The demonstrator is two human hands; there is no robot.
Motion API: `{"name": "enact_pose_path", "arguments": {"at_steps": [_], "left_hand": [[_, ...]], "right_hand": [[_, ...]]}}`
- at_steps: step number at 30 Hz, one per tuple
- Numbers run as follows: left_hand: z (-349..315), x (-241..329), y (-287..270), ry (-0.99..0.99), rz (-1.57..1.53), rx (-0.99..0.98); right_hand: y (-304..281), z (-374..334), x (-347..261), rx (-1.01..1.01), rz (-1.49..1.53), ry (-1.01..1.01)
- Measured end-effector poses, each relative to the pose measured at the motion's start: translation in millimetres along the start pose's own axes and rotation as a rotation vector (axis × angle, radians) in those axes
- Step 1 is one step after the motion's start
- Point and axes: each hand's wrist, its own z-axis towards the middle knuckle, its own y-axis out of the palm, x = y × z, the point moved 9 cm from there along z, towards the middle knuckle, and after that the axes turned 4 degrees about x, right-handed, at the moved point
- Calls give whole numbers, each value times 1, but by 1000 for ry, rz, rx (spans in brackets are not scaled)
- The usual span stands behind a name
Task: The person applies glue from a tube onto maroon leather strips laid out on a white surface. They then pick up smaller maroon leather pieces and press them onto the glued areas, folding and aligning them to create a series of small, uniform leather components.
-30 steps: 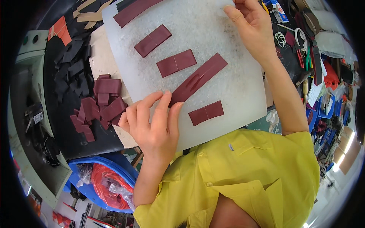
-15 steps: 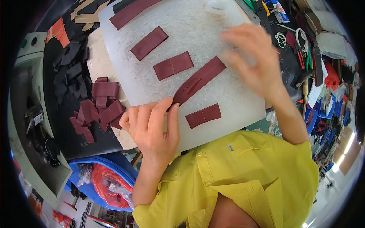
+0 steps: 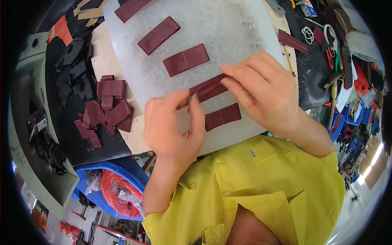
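Observation:
A maroon leather-like strip point(image 3: 208, 88) is held between my two hands, slanting up to the right above the pale board point(image 3: 241, 28). My left hand point(image 3: 173, 124) pinches its near left end between thumb and fingers. At the other end, my right hand point(image 3: 261, 92) closes thumb and fingertips on the strip. Just below it lies a folded maroon band point(image 3: 223, 116), partly behind my left hand. Two more folded bands, a middle one point(image 3: 186, 60) and an upper one point(image 3: 159, 35), rest farther up the board, each with a line across its middle.
A heap of maroon bands point(image 3: 111, 90) lies left of the board, beside black strips point(image 3: 79, 75). Another maroon piece point(image 3: 132, 9) sits at the far left; a narrow one point(image 3: 293, 41) lies right. Cord and tools crowd the right side. A blue bin point(image 3: 92, 167) stands lower left.
My right hand has come in from the right and taken hold of the strip's far end. The strip now lies at a flatter slant, and my left hand still holds its near end.

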Motion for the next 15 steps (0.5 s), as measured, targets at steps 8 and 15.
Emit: {"name": "enact_pose_path", "arguments": {"at_steps": [8, 15], "left_hand": [[-3, 8, 8, 201, 11, -156], [-5, 8, 13, 268, 5, -164]], "right_hand": [[9, -32, 3, -84, 119, -140], [18, -38, 1, -153, 43, -110]]}}
